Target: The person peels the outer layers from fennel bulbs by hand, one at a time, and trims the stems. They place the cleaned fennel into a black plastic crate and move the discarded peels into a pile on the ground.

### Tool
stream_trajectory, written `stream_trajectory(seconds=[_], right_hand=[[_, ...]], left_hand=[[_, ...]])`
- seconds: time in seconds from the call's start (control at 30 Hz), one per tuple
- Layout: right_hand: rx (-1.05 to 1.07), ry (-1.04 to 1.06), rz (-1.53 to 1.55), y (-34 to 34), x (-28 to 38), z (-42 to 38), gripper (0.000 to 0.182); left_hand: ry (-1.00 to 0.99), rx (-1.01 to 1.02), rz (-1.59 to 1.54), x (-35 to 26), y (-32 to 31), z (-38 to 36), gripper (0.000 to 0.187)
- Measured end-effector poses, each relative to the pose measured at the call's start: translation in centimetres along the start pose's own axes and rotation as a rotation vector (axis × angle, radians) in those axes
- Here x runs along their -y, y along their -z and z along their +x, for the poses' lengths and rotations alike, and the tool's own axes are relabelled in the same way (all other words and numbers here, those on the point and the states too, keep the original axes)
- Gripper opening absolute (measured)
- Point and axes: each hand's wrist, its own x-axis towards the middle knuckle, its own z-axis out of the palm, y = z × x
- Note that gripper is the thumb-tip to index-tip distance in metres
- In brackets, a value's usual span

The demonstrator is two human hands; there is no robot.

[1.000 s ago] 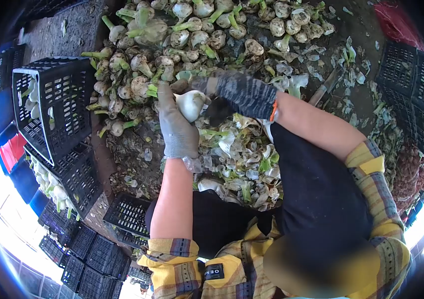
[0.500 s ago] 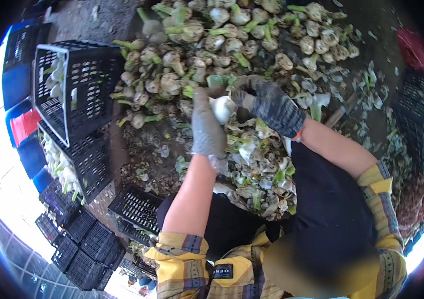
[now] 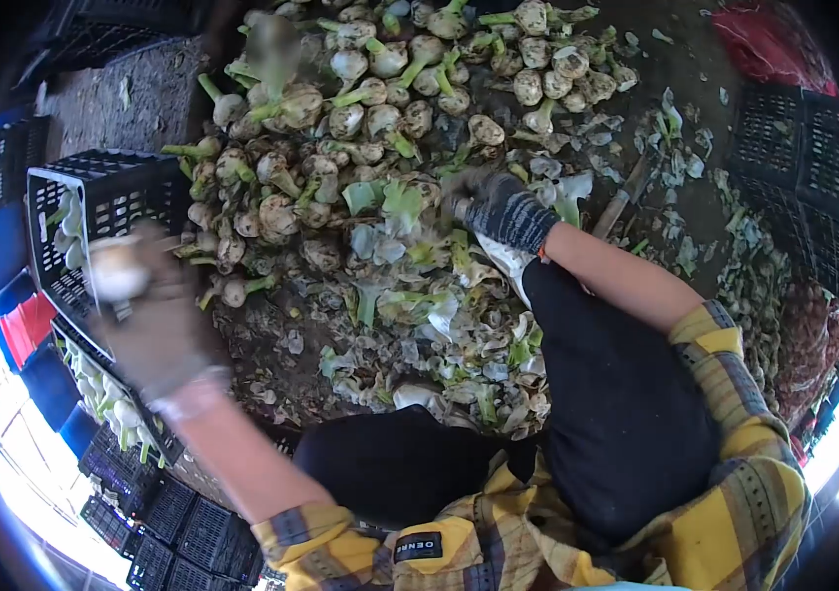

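Note:
My left hand (image 3: 158, 320), in a pale work glove and blurred by motion, holds a peeled white bulb (image 3: 116, 273) at the open side of a black crate (image 3: 134, 197). White bulbs with green stems show inside that crate. My right hand (image 3: 498, 207), in a dark striped glove, rests near my knee beside the bulb heap, its fingers curled; what they hold, if anything, is hidden. Unpeeled, soil-marked bulbs (image 3: 276, 214) with cut green stems lie heaped in front of me. Loose skins and leaves (image 3: 419, 325) cover the ground between my legs.
A lower crate of peeled bulbs (image 3: 114, 399) stands at the left, with more black crates (image 3: 183, 522) behind. At the right are stacked black crates (image 3: 804, 167), a red bag (image 3: 769, 44), net sacks (image 3: 813, 345) and a wooden-handled tool (image 3: 611, 214).
My left hand has carried the white bulb from the middle leftward to the crate. My right hand has parted from it and stays near the heap. The view has shifted.

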Motion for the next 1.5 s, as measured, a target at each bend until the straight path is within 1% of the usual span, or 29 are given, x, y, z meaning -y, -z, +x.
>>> stream_trajectory(seconds=[0.03, 0.1, 0.13, 0.17, 0.2, 0.27, 0.3, 0.33, 0.4, 0.43, 0.47, 0.5, 0.6, 0.63, 0.7, 0.73, 0.8, 0.83, 0.87, 0.9, 0.93, 1.0, 1.07, 1.13, 1.2, 1.23, 1.33, 1.43, 1.5], right_hand=[[-0.138, 0.159, 0.004, 0.0, -2.5, 0.7, 0.02], [-0.261, 0.133, -0.461, 2.5, 0.9, 0.0, 0.029], [-0.328, 0.117, -0.691, 3.5, 2.2, -0.2, 0.034], [-0.335, 0.142, -0.751, 4.0, 2.0, 0.1, 0.039], [-0.34, 0.166, -0.811, 4.6, 1.6, 0.8, 0.044], [-0.279, 0.147, -0.963, 5.1, 1.1, 2.3, 0.051], [-0.211, 0.101, -1.054, 4.7, 1.0, 3.3, 0.054], [-0.139, 0.055, -1.142, 4.4, 1.0, 4.0, 0.056], [-0.075, 0.102, -1.211, 4.7, -0.2, 5.1, 0.054], [-0.051, 0.113, -1.209, 5.1, -1.3, 5.9, 0.053], [-0.03, 0.126, -1.207, 5.4, -2.0, 6.4, 0.052], [-0.117, 0.214, -1.154, 5.7, -1.3, 5.9, 0.046], [-0.293, -0.075, -0.685, 4.7, 1.9, 3.7, 0.042], [-0.245, 0.027, -0.407, 4.4, -0.1, 4.7, 0.039], [-0.073, -0.19, 0.264, 3.0, 3.1, 2.9, 0.036], [0.018, -0.3, 0.602, 1.7, 4.4, 2.0, 0.035], [0.33, -0.29, 1.132, -0.9, 5.2, 1.2, 0.028], [0.276, -0.348, 1.048, -1.5, 6.1, 0.4, 0.021], [0.31, -0.205, 0.75, -1.6, 6.5, 0.4, 0.021], [0.336, -0.06, 0.45, -1.6, 6.8, 0.5, 0.021], [0.352, 0.086, 0.15, -1.4, 7.1, 0.5, 0.022], [0.359, 0.03, 0.194, -0.9, 7.9, 0.2, 0.028], [0.37, -0.304, 0.494, -0.9, 8.1, 0.0, 0.029], [0.32, -0.19, 0.289, -0.7, 9.0, 0.0, 0.031], [0.23, -0.064, 0.099, -1.0, 8.4, 0.3, 0.032], [0.234, -0.048, 0.095, -0.9, 8.1, 0.3, 0.032], [0.258, 0.005, 0.063, -0.7, 7.6, 0.2, 0.03], [0.277, 0.022, 0.028, -0.6, 7.3, 0.2, 0.029], [0.278, -0.022, 0.065, -0.4, 8.0, -0.2, 0.027]], left_hand=[[0.016, 0.062, -0.111, -2.4, 0.4, 0.3, 0.062], [0.068, 0.181, -0.33, -7.2, 1.1, 0.8, 0.065], [0.039, 0.104, -0.281, -7.9, 1.4, 0.6, 0.064], [0.031, 0.09, -0.183, -7.2, 2.2, 0.3, 0.059], [0.022, 0.074, -0.085, -5.5, 3.7, -0.3, 0.056], [0.056, -0.165, 0.002, 0.1, 3.5, -2.6, 0.04], [0.146, -0.184, -0.075, 3.5, 3.4, -3.4, 0.034], [0.151, -0.253, 0.068, 6.8, 3.1, -4.3, 0.029], [0.315, -0.222, 0.039, 11.1, 4.0, -5.9, 0.029], [0.4, -0.188, 0.068, 12.7, 3.7, -6.7, 0.026], [0.404, -0.179, 0.177, 13.9, 3.3, -7.2, 0.028], [0.409, -0.166, 0.287, 14.9, 2.9, -7.6, 0.03], [0.387, -0.092, 0.624, 17.3, 3.1, -8.2, 0.038], [0.374, -0.065, 0.741, 18.0, 3.3, -8.4, 0.042], [0.253, 0.057, 0.969, 19.3, 2.9, -8.8, 0.047], [0.219, 0.091, 1.006, 19.5, 3.3, -8.6, 0.049], [0.173, 0.131, 0.996, 20.2, 4.6, -8.0, 0.052], [0.161, 0.137, 0.951, 20.6, 5.7, -7.7, 0.053], [0.15, 0.143, 0.907, 20.5, 5.9, -7.5, 0.054], [-0.003, 0.12, 0.912, 20.1, 5.2, -7.6, 0.053], [-0.063, 0.15, 0.884, 20.3, 6.1, -7.3, 0.052], [-0.175, 0.221, 0.819, 20.5, 7.5, -6.6, 0.05], [0.057, 0.19, 0.618, 20.1, 8.1, -6.5, 0.045], [0.02, 0.151, 0.582, 20.6, 7.8, -6.4, 0.042], [0.067, 0.144, 0.492, 20.6, 7.2, -6.7, 0.039], [0.09, 0.138, 0.448, 20.6, 7.1, -6.8, 0.038], [-0.12, 0.304, 0.87, 20.6, 7.8, -6.9, 0.038], [-0.118, 0.274, 0.889, 20.8, 7.6, -6.9, 0.037], [-0.037, 0.265, 0.791, 20.7, 7.9, -6.8, 0.036]])
